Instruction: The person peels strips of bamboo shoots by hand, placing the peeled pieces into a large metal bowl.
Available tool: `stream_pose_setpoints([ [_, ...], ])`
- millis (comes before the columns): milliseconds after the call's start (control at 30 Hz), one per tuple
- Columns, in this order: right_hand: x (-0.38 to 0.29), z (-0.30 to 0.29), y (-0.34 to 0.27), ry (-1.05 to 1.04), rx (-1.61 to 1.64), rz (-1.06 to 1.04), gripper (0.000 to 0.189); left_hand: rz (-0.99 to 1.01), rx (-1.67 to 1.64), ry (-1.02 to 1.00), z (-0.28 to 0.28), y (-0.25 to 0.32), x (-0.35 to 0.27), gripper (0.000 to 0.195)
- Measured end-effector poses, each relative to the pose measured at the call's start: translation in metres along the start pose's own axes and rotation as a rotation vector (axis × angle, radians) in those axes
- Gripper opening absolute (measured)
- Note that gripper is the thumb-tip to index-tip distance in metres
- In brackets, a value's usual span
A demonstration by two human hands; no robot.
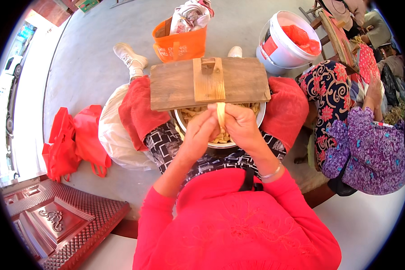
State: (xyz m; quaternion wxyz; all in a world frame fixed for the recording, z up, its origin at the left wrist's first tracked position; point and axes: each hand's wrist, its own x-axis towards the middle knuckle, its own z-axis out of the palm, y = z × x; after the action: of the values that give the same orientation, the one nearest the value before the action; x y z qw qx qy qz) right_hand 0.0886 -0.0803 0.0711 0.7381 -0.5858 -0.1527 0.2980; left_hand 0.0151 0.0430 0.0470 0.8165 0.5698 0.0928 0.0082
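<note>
My left hand [201, 130] and my right hand [239, 123] meet above a round metal basin [219, 145] on my lap. Between their fingertips they pinch a pale yellow strip [221, 113], its material unclear, bent in a narrow loop. Many similar pale strips [194, 114] lie in the basin. A wooden board [175, 79] rests across the far part of the basin and my thighs, with a lighter wooden crosspiece [209, 91] and a small wooden block [208, 65] on it. The board and my hands hide part of the basin's contents.
Beyond the board stand an orange bag [185, 45] holding cloth and a white bucket [270, 50] with a red plastic bag inside. Red bags [62, 145] and a white sack [121, 135] are at left, near a carved metal door panel [60, 222]. A person in purple [374, 152] sits close at right.
</note>
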Motion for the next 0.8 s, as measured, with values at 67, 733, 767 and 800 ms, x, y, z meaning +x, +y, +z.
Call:
stream_pose_setpoints([
  [67, 0.003, -0.004, 0.008, 0.093, -0.485, -0.263, 0.018, -0.091, -0.152, -0.016, 0.001, -0.005, 0.003, 0.023],
  [733, -0.019, -0.053, 0.068, -0.158, 0.441, 0.65, 0.028, 0.727, 0.987, 0.265, 0.006, -0.048, -0.013, 0.022],
  [767, -0.018, -0.052, 0.068, -0.195, 0.492, 0.599, 0.028, 0.706, 0.941, 0.256, 0.007, -0.049, -0.013, 0.024],
  [800, -0.017, -0.05, 0.07, -0.233, 0.543, 0.55, 0.028, 0.682, 0.895, 0.249, 0.008, -0.046, -0.013, 0.026],
])
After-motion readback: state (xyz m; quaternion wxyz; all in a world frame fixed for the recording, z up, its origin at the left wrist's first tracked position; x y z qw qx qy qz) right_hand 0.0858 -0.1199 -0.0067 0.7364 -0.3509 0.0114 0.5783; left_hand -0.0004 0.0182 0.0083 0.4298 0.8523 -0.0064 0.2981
